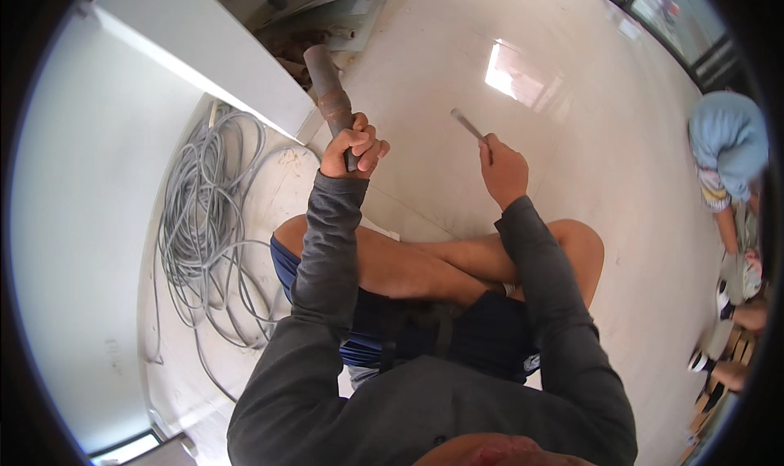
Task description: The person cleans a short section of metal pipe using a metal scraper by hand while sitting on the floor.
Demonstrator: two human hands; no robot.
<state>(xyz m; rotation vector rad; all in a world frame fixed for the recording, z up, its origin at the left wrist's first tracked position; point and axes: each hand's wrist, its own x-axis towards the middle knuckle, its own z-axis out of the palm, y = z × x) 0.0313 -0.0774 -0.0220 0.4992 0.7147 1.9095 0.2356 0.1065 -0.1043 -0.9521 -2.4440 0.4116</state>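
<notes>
My left hand (pixel 356 149) is closed round the narrow dark lower end of a brown stepped cylinder (pixel 327 78). Its thicker part points up and away from me, with a ring-like collar above my fingers. I cannot tell whether it is pipe or wood. In my right hand (pixel 505 173) is a thin, flat grey metal bar (pixel 468 124), gripped near its lower end and angled up to the left. The bar's lower end is hidden in my fist. Both hands are raised above my crossed legs, and the two held things are apart.
Loops of grey cable (pixel 204 213) lie on the floor to my left, beside a white panel (pixel 204 49). Assorted pieces lie on a glass-like sheet (pixel 367 25) beyond it. A person in a light blue head covering (pixel 727 139) is at far right, near wooden pieces (pixel 739 347).
</notes>
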